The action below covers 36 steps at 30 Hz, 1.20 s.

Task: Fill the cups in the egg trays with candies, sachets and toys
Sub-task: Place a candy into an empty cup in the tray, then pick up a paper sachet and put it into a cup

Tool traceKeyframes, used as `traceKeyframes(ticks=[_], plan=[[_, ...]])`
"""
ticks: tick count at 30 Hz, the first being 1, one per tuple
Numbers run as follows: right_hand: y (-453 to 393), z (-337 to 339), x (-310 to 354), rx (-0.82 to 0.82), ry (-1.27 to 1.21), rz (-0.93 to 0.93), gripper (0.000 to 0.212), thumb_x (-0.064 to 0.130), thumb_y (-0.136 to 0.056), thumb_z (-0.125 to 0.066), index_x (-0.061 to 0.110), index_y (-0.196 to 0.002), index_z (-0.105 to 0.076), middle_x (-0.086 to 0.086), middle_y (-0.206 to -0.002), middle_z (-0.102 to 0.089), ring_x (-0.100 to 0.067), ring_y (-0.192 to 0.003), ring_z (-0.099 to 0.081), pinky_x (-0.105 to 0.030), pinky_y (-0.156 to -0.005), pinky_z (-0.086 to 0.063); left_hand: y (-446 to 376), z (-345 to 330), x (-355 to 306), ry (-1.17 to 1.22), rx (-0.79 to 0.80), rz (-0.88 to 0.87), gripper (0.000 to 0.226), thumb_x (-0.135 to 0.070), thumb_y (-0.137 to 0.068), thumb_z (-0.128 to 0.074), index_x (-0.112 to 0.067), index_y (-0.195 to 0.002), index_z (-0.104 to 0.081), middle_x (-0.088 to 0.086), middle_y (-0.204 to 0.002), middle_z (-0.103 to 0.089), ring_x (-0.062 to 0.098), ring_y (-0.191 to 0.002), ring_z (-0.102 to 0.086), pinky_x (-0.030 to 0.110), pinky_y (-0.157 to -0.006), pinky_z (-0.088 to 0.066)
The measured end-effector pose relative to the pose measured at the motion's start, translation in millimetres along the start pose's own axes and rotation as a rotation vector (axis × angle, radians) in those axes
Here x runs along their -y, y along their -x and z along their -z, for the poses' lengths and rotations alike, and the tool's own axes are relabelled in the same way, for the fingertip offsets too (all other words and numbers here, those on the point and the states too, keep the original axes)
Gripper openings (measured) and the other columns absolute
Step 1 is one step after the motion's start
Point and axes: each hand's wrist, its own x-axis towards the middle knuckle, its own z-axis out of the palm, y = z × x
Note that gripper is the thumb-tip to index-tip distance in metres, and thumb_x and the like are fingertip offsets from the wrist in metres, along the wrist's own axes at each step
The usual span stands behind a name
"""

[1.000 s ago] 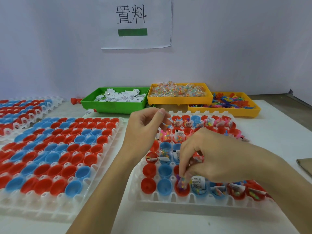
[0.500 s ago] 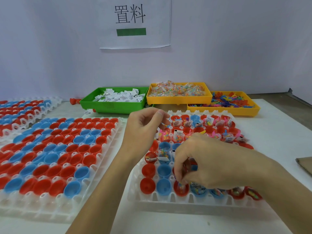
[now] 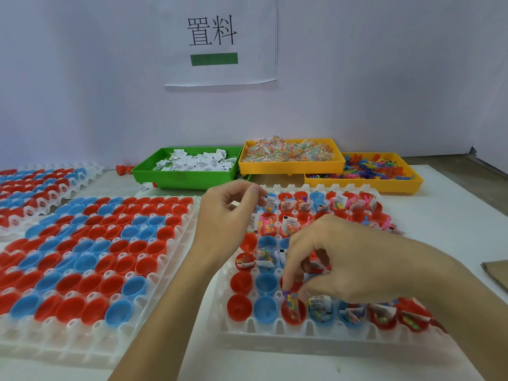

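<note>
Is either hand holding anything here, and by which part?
The right hand pinches a candy packet by its top edge over a red cup. The left hand is curled; its contents cannot be told.

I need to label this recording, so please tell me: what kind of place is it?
Probably a small packing or assembly workstation. Egg trays hold rows of red and blue cups, bins of sachets, candies and toys stand behind, and a printed sign hangs on the wall.

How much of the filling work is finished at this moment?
Done: most cups in the right tray hold items. In hand: the right hand drops a candy packet into a front red cup. Left: some empty cups there, and the whole left tray.
</note>
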Motion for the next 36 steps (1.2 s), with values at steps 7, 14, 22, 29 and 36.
traceKeyframes(ticks=[7,14,22,29,36], plan=[[-1.6,16.5,-12.5,-0.152,-0.096,0.005,0.014,0.023,-0.089,-0.073,0.036,-0.091,-0.078,0.018,-0.085,-0.071,-0.002,-0.079,-0.066,-0.009,-0.069,-0.048,-48.5,8.5,18.3,-0.381,-0.164,0.183,0.017,-0.015,-0.091,-0.059,-0.014,-0.094,-0.075,-0.008,-0.080,-0.069,0.002,-0.074,-0.061,0.014,-0.063,-0.044],[-0.4,28.0,-30.4,-0.453,-0.086,-0.035,0.020,0.021,-0.090,-0.071,0.039,-0.085,-0.078,0.017,-0.084,-0.072,-0.007,-0.083,-0.065,-0.017,-0.067,-0.050,-139.9,22.1,55.8,-0.708,-0.083,0.235,0.021,0.006,-0.085,-0.053,-0.002,-0.086,-0.073,0.019,-0.085,-0.067,0.032,-0.081,-0.063,0.041,-0.079,-0.055],[-2.7,28.2,-36.7,-0.625,-0.147,-0.028,0.022,0.018,-0.090,-0.069,0.038,-0.087,-0.077,0.018,-0.085,-0.072,-0.003,-0.079,-0.066,-0.022,-0.067,-0.054,-187.8,15.0,78.0,-1.040,0.259,0.324,0.028,-0.008,-0.093,-0.063,0.002,-0.119,-0.062,0.016,-0.114,-0.065,0.026,-0.089,-0.056,0.029,-0.077,-0.050],[-4.0,27.9,-42.7,-0.642,-0.142,-0.024,0.022,0.018,-0.092,-0.067,0.038,-0.090,-0.076,0.020,-0.085,-0.072,-0.003,-0.085,-0.067,-0.020,-0.070,-0.055,-192.0,13.0,77.3,-1.044,0.298,0.400,0.028,-0.009,-0.094,-0.062,0.001,-0.120,-0.060,0.015,-0.111,-0.064,0.027,-0.089,-0.058,0.033,-0.079,-0.052],[-5.1,27.0,-44.0,-0.646,-0.141,-0.035,0.022,0.018,-0.092,-0.067,0.038,-0.089,-0.076,0.022,-0.085,-0.071,-0.002,-0.084,-0.067,-0.013,-0.066,-0.051,-191.8,18.9,73.1,-0.896,0.213,0.391,0.040,-0.022,-0.088,-0.074,0.005,-0.116,-0.065,0.022,-0.116,-0.067,0.034,-0.108,-0.063,0.042,-0.094,-0.053]])
